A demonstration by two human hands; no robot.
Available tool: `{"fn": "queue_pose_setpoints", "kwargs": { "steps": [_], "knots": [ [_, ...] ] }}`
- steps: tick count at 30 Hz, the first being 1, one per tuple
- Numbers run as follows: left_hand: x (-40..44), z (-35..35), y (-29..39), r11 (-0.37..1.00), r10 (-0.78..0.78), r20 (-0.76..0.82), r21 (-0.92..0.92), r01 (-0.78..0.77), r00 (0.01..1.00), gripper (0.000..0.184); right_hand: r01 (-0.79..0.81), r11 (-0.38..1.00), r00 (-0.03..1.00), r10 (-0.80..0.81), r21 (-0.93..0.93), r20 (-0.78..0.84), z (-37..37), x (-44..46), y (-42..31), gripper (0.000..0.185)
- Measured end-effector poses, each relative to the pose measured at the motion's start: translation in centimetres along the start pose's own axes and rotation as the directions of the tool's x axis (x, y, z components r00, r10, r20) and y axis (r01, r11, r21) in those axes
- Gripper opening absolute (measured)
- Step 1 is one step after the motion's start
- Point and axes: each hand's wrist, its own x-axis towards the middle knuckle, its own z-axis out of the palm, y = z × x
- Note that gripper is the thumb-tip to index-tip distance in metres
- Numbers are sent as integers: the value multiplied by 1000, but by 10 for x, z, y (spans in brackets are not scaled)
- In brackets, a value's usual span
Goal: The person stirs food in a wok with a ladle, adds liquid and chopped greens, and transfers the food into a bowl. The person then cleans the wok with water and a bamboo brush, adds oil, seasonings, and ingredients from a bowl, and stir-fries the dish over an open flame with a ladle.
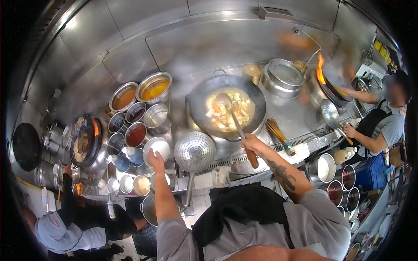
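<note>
My right hand (254, 144) is closed around the wooden handle of a ladle (238, 122). The ladle's bowl rests among pale chopped food in broth (230, 114) inside a large dark wok (198, 104). At the near rim of a metal pot with white contents (160, 145), my left hand (156, 162) reaches in with its fingers bunched together. What is between those fingers, if anything, is too small to make out. Just right of that pot lies a perforated strainer (195, 152), its handle pointing toward me.
Metal pots with orange liquid (126, 96) and yellow liquid (154, 89), plus sauce containers, stand left of the wok. A bamboo brush (278, 134) and lidded pot (285, 74) are right. Co-workers stand on both sides; flames rise from the right wok (328, 85).
</note>
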Motion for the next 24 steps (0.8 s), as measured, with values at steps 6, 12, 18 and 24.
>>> {"fn": "queue_pose_setpoints", "kwargs": {
  "steps": [6, 12, 18, 24],
  "knots": [
    [-14, 2, 7, 999, 23, -49, -34, -24, 999, 39, -28, 986, 998, 37, -167, 53, -86, -38, -5, 22],
    [-9, 5, -4, 999, 31, -23, -13, -32, 999, 38, 81, 925, 995, -98, -372, -29, -11, 23, 21, 25],
    [-5, 4, -7, 998, -15, -24, -69, 14, 1000, 40, -60, 973, 990, 29, 223, 142, -59, -57, -13, 15],
    [0, -1, -1, 995, -42, 1, -87, 42, 999, 42, 249, 509, 852, -520, -824, -63, -36, -8, 37, 21]
  ]
}}
